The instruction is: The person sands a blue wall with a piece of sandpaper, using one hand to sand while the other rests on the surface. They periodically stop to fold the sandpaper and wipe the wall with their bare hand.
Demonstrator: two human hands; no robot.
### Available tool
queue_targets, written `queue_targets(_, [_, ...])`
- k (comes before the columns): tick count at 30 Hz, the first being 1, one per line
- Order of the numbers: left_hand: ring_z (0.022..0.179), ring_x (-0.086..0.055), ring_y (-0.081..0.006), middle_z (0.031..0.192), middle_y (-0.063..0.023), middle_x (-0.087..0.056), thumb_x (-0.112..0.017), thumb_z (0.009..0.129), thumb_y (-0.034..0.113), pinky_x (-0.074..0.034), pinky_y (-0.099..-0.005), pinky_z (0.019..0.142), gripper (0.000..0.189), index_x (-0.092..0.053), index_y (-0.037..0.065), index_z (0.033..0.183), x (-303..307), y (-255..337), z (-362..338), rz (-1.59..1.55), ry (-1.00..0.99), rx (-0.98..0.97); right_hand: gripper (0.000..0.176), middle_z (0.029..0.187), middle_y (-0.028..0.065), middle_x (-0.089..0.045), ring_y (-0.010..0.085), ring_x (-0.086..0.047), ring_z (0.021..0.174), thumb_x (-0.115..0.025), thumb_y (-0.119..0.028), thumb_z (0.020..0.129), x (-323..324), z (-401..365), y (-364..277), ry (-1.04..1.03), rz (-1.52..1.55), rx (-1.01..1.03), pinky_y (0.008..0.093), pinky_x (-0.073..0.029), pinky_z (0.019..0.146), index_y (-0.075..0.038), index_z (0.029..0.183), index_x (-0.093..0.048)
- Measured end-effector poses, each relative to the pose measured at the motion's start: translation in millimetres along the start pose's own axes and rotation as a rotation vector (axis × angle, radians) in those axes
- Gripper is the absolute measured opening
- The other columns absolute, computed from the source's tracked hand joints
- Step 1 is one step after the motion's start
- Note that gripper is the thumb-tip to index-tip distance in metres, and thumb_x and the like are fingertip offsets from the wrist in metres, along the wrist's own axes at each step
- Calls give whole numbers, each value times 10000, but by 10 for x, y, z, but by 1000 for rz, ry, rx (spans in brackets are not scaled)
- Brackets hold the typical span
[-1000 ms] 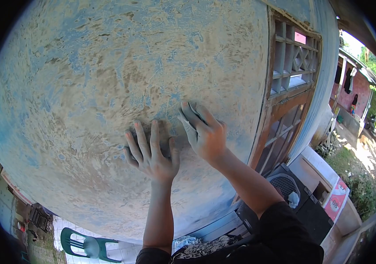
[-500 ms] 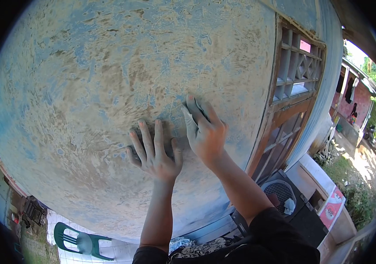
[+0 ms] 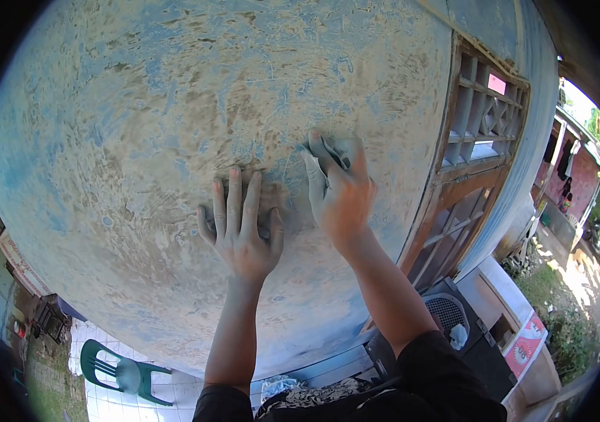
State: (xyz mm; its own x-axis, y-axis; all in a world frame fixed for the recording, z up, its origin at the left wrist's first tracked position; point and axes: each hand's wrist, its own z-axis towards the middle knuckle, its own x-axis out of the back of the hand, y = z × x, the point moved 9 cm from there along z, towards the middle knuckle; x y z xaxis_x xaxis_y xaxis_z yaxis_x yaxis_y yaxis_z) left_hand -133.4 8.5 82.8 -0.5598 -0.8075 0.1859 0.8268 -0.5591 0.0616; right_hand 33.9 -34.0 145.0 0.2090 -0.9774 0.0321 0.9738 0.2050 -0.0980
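In front of me stands a wall (image 3: 138,183) with patchy blue paint, scratches and beige, dusty areas. My left hand (image 3: 241,235) rests against it with fingers spread, holding nothing. To its right and slightly higher, my right hand (image 3: 345,200) is closed around a folded grey sheet of sandpaper (image 3: 314,169), pressing it to the wall. An edge of the sheet shows between thumb and fingers; the rest is hidden by the hand. Grey dust coats the fingers of both hands.
A wooden door frame with a lattice panel (image 3: 486,105) lies right of the hands. Below it stands a black loudspeaker-like box (image 3: 479,352) beside a white cabinet (image 3: 486,292). A green plastic chair (image 3: 127,373) stands on white tiles at lower left.
My right hand has slid upward on the wall with the sandpaper. My left hand has shifted a little left and up, staying spread. The view has turned slightly.
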Motion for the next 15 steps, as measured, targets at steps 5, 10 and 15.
queue_targets(5, [1601,-350,-351,1666,-121,-495,-637,989,340,-64,-546,1297,570,-612,170,1533,-2,3,-1,13,23,-45,315,1105,26,-611,159,-694,636,-810,-247,936,23,-376,51,96,65,48,312,-515,494,-209,1248,-813])
queue_targets(10, [1598,-357,-348,1661,-123,-501,-627,990,351,-73,-541,1298,568,-620,165,1527,-11,36,9,43,46,-62,300,1160,44,-566,156,-692,681,-828,-242,916,71,-16,39,72,-7,-30,308,-524,516,-208,1215,-830])
queue_targets(15, [1587,-381,-298,1642,-84,-532,-616,975,359,-57,-523,1315,547,-649,228,1505,-18,-27,-22,17,57,-29,302,1186,55,-562,158,-693,709,-827,-227,906,31,-215,90,79,77,-42,312,-531,532,-208,1207,-834])
